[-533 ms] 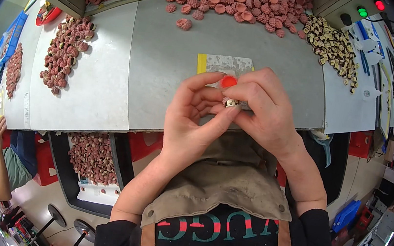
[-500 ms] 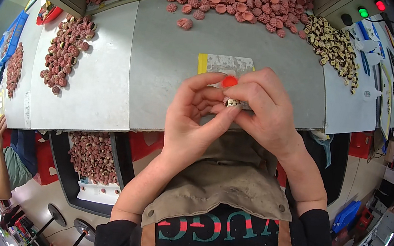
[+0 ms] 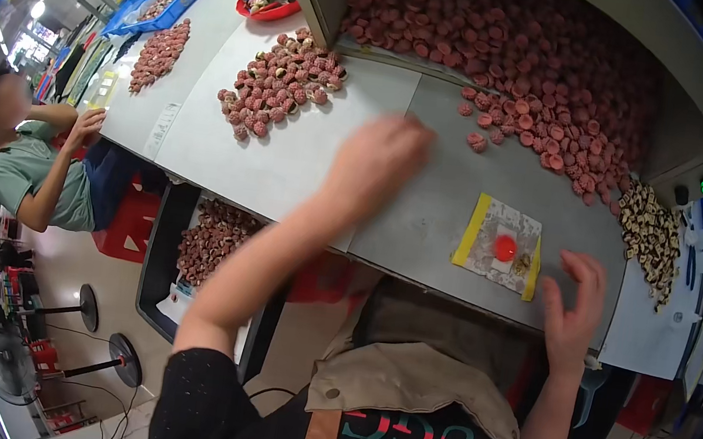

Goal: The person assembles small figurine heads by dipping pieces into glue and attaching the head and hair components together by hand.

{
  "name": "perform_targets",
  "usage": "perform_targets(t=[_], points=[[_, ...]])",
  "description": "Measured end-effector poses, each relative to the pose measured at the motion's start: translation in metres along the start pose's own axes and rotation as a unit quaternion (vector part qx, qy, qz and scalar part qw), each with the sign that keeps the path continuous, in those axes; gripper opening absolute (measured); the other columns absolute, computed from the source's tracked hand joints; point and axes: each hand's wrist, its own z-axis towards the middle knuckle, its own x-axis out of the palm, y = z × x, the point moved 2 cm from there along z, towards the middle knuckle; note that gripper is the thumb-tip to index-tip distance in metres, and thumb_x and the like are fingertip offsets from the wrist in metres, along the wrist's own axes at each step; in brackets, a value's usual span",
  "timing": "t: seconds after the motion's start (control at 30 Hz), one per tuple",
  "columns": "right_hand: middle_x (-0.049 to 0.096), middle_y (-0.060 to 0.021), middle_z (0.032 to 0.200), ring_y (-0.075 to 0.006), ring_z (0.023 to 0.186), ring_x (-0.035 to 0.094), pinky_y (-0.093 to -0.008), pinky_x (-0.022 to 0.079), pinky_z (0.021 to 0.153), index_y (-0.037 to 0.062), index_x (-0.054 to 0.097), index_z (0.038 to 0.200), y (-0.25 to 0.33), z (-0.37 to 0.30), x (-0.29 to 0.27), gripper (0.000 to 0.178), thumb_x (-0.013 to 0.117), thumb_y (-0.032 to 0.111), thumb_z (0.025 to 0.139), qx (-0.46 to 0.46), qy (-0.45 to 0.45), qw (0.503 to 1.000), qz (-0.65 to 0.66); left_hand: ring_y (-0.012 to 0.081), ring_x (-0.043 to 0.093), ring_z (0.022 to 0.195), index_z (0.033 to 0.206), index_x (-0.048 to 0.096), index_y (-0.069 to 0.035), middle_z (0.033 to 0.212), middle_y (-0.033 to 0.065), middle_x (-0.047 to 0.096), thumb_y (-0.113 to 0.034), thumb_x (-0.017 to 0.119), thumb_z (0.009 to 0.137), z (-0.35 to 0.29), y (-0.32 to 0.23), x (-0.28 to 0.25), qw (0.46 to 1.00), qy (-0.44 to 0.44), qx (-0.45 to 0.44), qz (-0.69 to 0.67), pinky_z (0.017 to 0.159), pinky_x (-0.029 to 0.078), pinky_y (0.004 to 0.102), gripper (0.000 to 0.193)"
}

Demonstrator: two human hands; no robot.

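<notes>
My left hand [image 3: 380, 166] is over the grey tabletop, smeared by motion, its fingers bent; whether anything is in them cannot be made out. It lies between a pile of pink, raspberry-shaped pieces with dark and cream parts [image 3: 285, 84] and a heap of hollow pink bumpy shells [image 3: 546, 134]. At the table's near edge, my right hand [image 3: 576, 308] has its fingers apart, holding nothing visible. Beside it is a speckled mat [image 3: 500, 220] with yellow-taped sides. A small bright red round piece [image 3: 504, 248] sits on the mat.
Small cream and dark pieces [image 3: 653, 230] lie heaped at the right. A dark bin [image 3: 152, 283] of similar raspberry-shaped pieces stands below the table's edge. At far left are a blue tray [image 3: 162, 12], a red dish [image 3: 270, 9] and another person [image 3: 54, 174] seated at the table.
My hands were together over the mat, pinching a small pink and cream piece. Now they are apart, the left moved out left and away from me. The view has turned leftward.
</notes>
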Motion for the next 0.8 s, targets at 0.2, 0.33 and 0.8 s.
perform_targets(t=[0.2,0.33,0.8], points=[[0.052,-0.0121,0.106,-0.0254,0.094,0.054,-0.0322,0.044,0.082,0.0025,0.057,0.104,-0.039,-0.017,-0.037,0.024,0.059,0.000,0.080,0.071,-0.063,0.995,-0.037,0.0262,0.050,0.109,0.096,0.061,-0.007,0.110,0.0066,0.057,-0.013,0.059,0.078,0.015,0.106,-0.036,0.970,-0.009,-0.024,0.243,0.094,0.038,0.0393,0.019],[0.052,-0.0102,0.106,-0.0205,0.093,0.053,-0.0282,0.043,0.082,0.0008,0.056,0.104,-0.067,-0.035,-0.061,0.021,0.056,0.000,0.083,0.136,-0.102,0.985,-0.041,0.0292,0.049,0.110,0.110,0.057,-0.007,0.112,0.0092,0.055,-0.010,0.058,0.081,0.027,0.077,-0.018,0.977,0.011,-0.046,0.209,0.095,0.037,0.0400,0.029],[0.056,-0.0104,0.093,-0.0253,0.084,0.057,-0.0341,0.046,0.071,0.0039,0.059,0.097,-0.133,0.062,-0.075,0.016,0.060,0.009,0.082,0.020,-0.074,0.974,-0.212,0.0307,0.056,0.089,0.100,0.057,-0.002,0.101,0.0135,0.053,-0.008,0.058,0.085,0.057,-0.053,0.067,0.975,0.085,-0.089,-0.187,0.075,0.046,0.0356,0.016]])
